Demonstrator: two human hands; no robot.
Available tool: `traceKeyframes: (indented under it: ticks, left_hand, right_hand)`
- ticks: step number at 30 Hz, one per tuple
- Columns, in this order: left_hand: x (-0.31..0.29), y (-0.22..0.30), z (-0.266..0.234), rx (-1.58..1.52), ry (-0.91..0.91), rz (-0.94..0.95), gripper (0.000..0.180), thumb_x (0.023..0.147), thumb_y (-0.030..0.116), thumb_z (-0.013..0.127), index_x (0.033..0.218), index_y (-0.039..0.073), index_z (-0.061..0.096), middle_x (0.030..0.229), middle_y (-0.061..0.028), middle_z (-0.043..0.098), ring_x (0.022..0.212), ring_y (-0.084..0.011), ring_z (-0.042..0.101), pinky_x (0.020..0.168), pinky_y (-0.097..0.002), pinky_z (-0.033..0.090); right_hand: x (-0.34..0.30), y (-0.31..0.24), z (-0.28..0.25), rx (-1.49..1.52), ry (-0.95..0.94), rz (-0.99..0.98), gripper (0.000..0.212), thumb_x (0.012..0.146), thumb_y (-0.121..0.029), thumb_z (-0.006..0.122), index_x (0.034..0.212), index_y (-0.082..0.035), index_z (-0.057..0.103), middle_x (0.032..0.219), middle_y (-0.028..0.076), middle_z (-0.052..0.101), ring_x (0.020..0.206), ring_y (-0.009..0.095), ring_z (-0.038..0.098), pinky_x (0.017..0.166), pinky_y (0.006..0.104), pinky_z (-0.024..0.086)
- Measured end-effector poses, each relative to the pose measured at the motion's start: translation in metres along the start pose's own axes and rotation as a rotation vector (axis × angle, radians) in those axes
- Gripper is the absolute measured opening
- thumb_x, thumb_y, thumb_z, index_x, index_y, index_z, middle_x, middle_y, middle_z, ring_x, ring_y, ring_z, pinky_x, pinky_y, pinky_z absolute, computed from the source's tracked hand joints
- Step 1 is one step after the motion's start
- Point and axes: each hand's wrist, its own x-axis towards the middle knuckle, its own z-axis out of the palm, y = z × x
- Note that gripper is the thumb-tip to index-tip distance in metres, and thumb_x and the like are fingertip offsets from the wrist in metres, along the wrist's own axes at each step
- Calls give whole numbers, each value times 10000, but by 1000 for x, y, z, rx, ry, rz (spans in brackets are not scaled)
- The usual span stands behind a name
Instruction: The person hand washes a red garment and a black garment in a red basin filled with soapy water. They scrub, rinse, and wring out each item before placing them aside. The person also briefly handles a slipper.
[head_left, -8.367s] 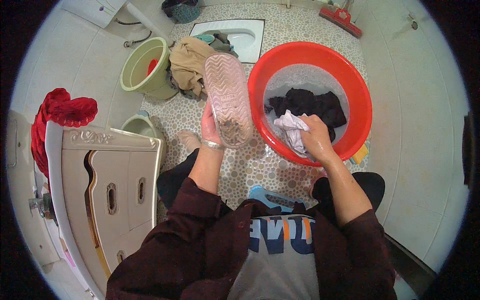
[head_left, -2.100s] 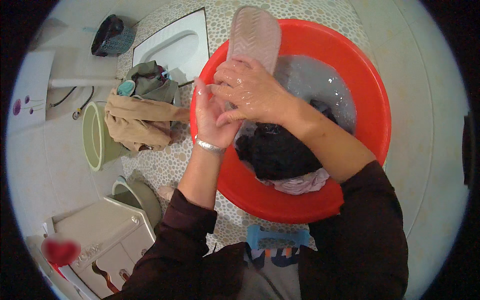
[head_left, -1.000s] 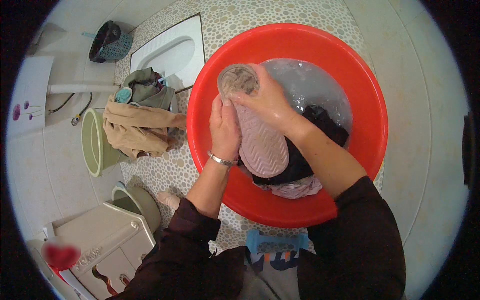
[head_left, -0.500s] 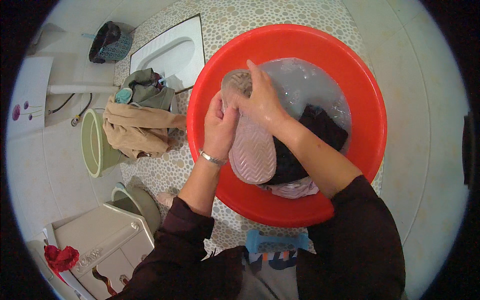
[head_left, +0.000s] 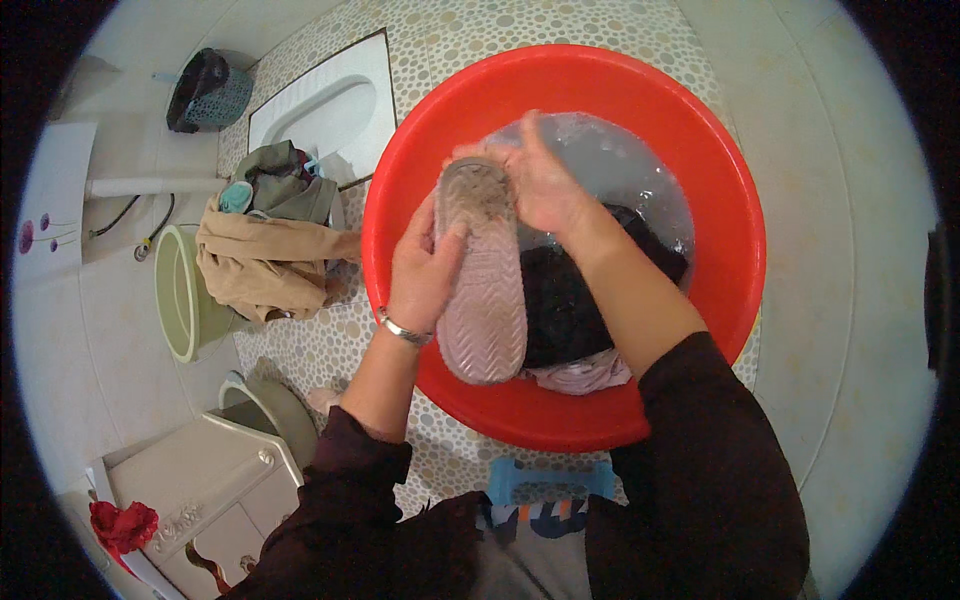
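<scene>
Sole up, a pale pink slipper (head_left: 482,310) with a chevron tread is held over a large red basin (head_left: 735,230). The tread at its far end looks brown with dirt. My left hand (head_left: 418,275) grips the slipper's left side, the thumb lying on the sole. At the far right end my right hand (head_left: 548,190) holds it too, thumb stuck out and fingers partly hidden behind the slipper. Below, black cloth (head_left: 565,310) lies in cloudy grey water (head_left: 610,160), with pale pink cloth (head_left: 585,373) beside it.
Left of the basin, tan and green clothes (head_left: 265,250) are heaped near a squat toilet (head_left: 340,110). A light green bucket (head_left: 180,290), a grey-green bucket (head_left: 285,400) and a white cabinet (head_left: 190,460) line the left side. A blue stool (head_left: 550,480) stands near me.
My right hand has slid from the sole to the slipper's far right edge, baring the dirty tread. The slipper has turned slightly and shifted left.
</scene>
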Motion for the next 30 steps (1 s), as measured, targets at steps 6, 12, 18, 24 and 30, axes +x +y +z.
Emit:
traceKeyframes:
  ticks: [6, 12, 18, 24, 30]
  left_hand:
    - [-2, 6, -10, -6, -31, -159, 472, 884, 123, 562, 1311, 1, 406, 1207, -73, 543, 1051, -140, 538, 900, -273, 430]
    - [-7, -5, -19, 4, -64, -272, 476, 839, 19, 530, 1299, -3, 409, 1172, -64, 550, 1023, -133, 548, 878, -273, 442]
    - [2, -26, -29, -197, -142, -495, 420, 840, 47, 540, 1247, -2, 451, 1083, -88, 599, 911, -177, 606, 795, -316, 504]
    - [18, -61, -42, -256, -99, -629, 312, 853, 52, 512, 1161, 7, 515, 999, -84, 626, 838, -183, 626, 745, -321, 520]
    - [22, -42, -37, -384, -83, -547, 341, 848, 38, 511, 1188, 15, 497, 1042, -81, 603, 888, -183, 612, 764, -320, 512]
  right_hand:
    - [-20, -8, -20, 227, -316, -51, 1088, 740, -814, 104, 1376, 53, 271, 1408, 215, 334, 1300, 279, 334, 1071, 406, 229]
    - [-11, -15, -67, 151, -60, -189, 1020, 783, -773, 250, 1353, 71, 303, 1390, 214, 359, 1293, 319, 336, 1040, 416, 296]
    - [-12, -13, -192, -1554, 1136, -92, 478, 889, -431, 487, 1179, -51, 518, 1202, 148, 507, 1112, 278, 478, 955, 429, 366]
    - [5, 28, -100, -102, 244, -44, 277, 891, -292, 538, 1042, -71, 610, 910, 69, 613, 889, 217, 585, 807, 390, 467]
    - [6, 88, -6, -1508, 474, -775, 515, 806, -428, 608, 1120, -22, 567, 1171, 218, 543, 1034, 348, 553, 887, 394, 436]
